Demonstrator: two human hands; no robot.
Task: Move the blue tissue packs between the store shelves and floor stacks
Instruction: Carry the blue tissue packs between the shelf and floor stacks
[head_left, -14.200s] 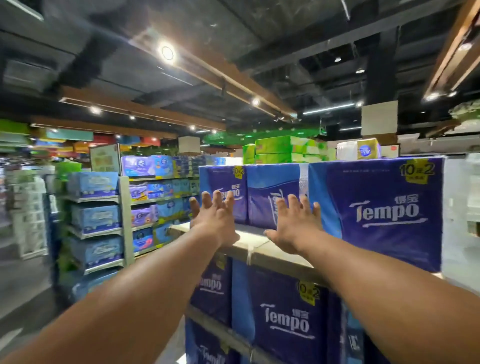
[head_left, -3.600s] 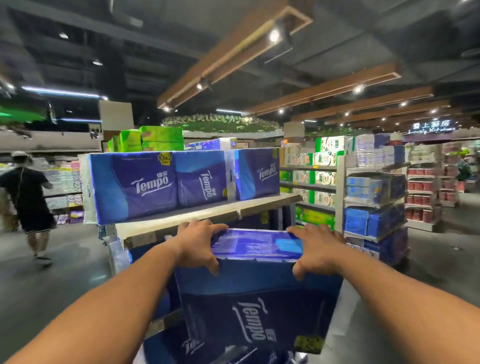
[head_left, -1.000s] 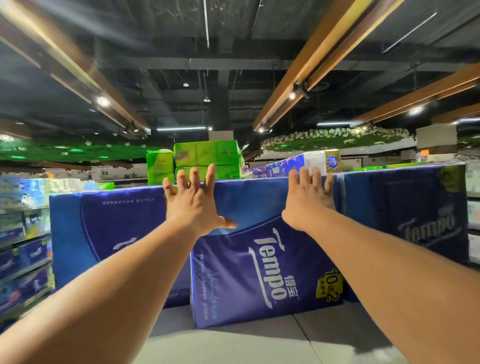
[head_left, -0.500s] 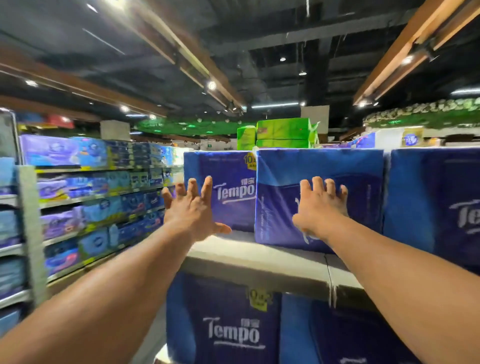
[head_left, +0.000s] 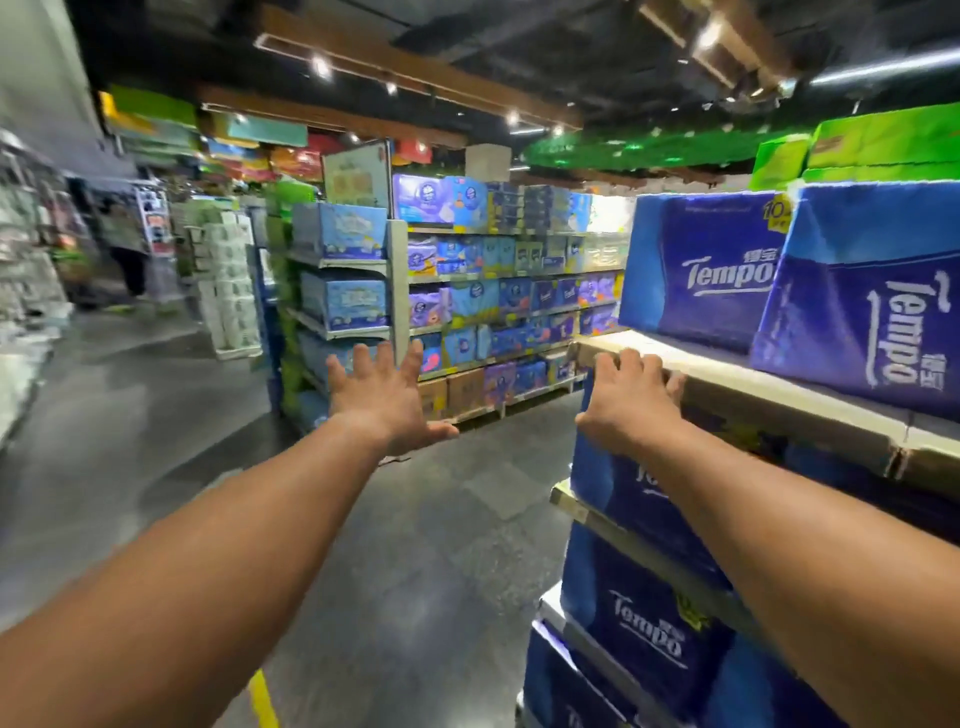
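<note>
Blue Tempo tissue packs fill a tiered display on my right. Two stand on the top board: one upright pack at the corner and one turned sideways to its right. More blue packs sit on the lower tiers. My right hand is out in front of the top board's left corner, fingers slightly bent, holding nothing. Over the aisle floor, my left hand hangs with fingers spread and empty.
A shelf unit full of blue and purple tissue packs stands across the grey aisle floor. Green packs lie on top at the far right. A person stands far down the aisle at left. White roll stacks stand nearby.
My view has swung left toward the aisle. My right hand has come off the front of the top-tier pack and dropped to the board's corner. My left hand stays open.
</note>
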